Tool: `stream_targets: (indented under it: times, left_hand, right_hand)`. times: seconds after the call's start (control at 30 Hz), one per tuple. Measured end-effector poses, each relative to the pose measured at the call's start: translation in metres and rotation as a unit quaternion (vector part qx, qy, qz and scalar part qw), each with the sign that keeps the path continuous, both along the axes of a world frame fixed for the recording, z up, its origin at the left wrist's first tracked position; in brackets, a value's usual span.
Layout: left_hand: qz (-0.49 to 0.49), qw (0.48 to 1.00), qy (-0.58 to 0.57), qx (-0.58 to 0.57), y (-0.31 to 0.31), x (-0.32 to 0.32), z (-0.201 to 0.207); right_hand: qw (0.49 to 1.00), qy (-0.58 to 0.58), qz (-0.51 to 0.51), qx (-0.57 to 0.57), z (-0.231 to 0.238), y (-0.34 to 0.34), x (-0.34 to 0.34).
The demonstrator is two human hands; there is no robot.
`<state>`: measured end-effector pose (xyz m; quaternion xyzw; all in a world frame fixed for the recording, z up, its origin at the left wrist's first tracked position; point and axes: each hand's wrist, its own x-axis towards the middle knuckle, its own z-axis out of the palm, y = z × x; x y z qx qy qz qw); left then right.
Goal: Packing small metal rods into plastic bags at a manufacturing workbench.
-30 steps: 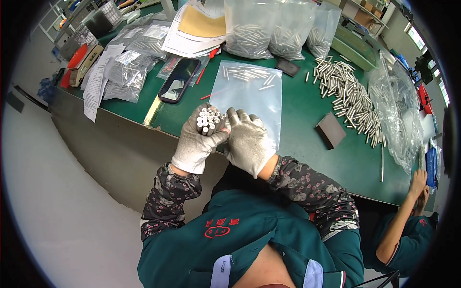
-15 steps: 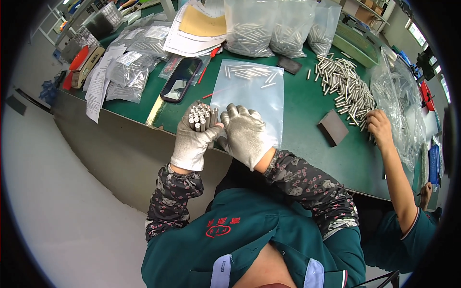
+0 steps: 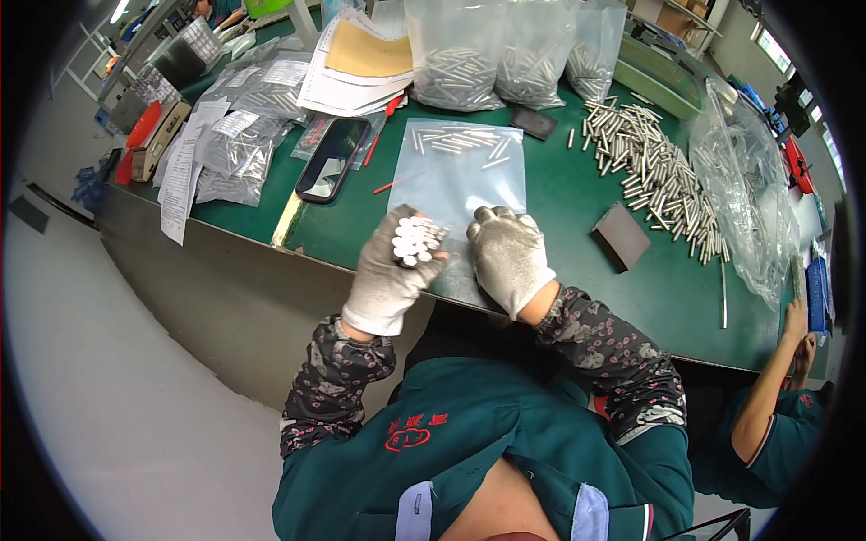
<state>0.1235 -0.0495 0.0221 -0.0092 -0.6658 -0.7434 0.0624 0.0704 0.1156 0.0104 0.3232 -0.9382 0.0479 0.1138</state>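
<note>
My left hand [image 3: 383, 284], in a grey-white work glove, is closed round a bundle of short metal pins [image 3: 415, 242], their bright ends facing up. Beside it on the right, apart from the bundle, my gloved right hand [image 3: 511, 261] rests over the near part of a clear plastic bag [image 3: 433, 185]. Its fingers are curled under, and whatever they hold is hidden. Several loose metal pins show at the bag's far end.
A heap of loose pins [image 3: 645, 162] and a dark block [image 3: 621, 236] lie to the right. Bags filled with pins [image 3: 456, 77] stand at the back. A phone [image 3: 334, 160], papers [image 3: 365, 81] and flat bags [image 3: 239, 158] occupy the left. A co-worker's arm [image 3: 767, 392] is far right.
My hands have moved apart: the right one shifted right, the left slightly right, its bundle tilting. The co-worker's hand has withdrawn from the pin heap toward the right edge.
</note>
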Motion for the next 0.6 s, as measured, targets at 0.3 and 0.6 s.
stream_targets:
  times: [0.3, 0.6]
  left_hand:
    - [-0.136, 0.988, 0.007, -0.074, 0.037, -0.047, -0.006]
    - [-0.240, 0.763, -0.209, -0.563, 0.010, -0.116, -0.007]
  right_hand:
    - [0.986, 0.060, -0.004, -0.157, 0.045, 0.025, -0.034]
    - [0.987, 0.017, 0.043, -0.152, 0.045, 0.022, -0.033]
